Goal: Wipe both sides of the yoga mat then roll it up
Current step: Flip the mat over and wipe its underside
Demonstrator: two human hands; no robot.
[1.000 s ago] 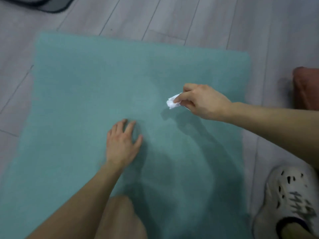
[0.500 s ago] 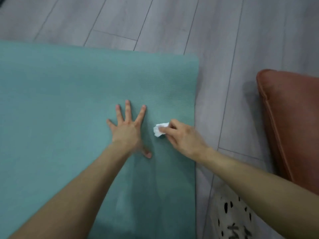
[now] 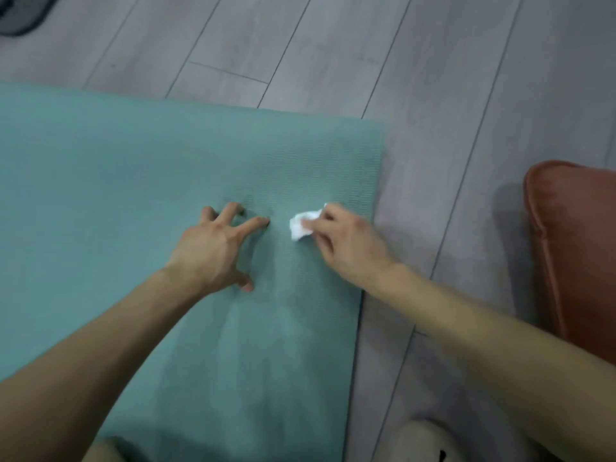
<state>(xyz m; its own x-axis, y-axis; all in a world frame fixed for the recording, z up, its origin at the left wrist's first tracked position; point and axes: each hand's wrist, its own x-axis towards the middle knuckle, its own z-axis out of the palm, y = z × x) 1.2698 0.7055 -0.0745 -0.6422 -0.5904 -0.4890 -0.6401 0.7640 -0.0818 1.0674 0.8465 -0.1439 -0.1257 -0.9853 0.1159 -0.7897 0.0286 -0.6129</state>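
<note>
A white wipe [image 3: 302,225] is pinched by the right hand [image 3: 346,243] on the yoga mat [image 3: 116,181]; the left hand [image 3: 213,251] is pressed on it, fingers [image 3: 255,224] spread.

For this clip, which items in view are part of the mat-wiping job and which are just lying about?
In the job: yoga mat, crumpled white wipe pinched in the right hand, left hand pressing the mat.
Lying about: rust-coloured cushion, pale shoe, dark object at top left.
</note>
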